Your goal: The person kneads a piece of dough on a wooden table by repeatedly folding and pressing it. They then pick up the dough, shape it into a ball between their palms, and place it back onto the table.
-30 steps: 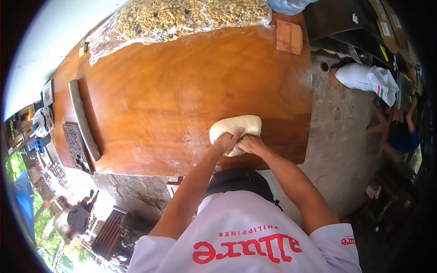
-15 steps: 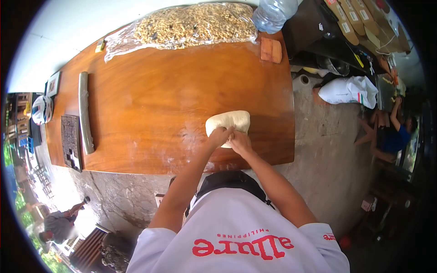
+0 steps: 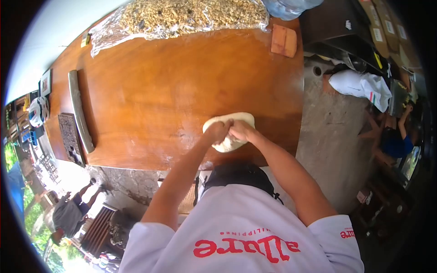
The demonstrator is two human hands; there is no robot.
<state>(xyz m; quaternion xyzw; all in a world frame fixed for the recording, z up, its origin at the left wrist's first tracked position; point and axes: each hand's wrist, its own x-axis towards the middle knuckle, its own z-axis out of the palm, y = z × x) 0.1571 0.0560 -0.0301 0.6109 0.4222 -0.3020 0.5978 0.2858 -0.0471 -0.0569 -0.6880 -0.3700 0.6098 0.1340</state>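
A pale lump of dough (image 3: 231, 144) lies near the front edge of the wooden table (image 3: 150, 91). My left hand (image 3: 217, 132) presses into it from the left, with the fingers curled. From the right, my right hand (image 3: 241, 130) bears on the same dough, its fingers also bent inward. The two hands meet at the middle of the lump, and dough shows above, beside and below them. Their fingertips are sunk in or hidden against the dough.
A clear bag of brown pieces (image 3: 182, 18) lies at the back, near an orange block (image 3: 283, 40) and a plastic bottle (image 3: 291, 7). At left are a grey roll (image 3: 79, 109) and a dark board (image 3: 70, 139). Two other people (image 3: 70, 214) (image 3: 396, 141) are farther off.
The dough has become wider and flatter under my hands, which have pushed into it. The view has shifted, and the person at lower left has changed posture.
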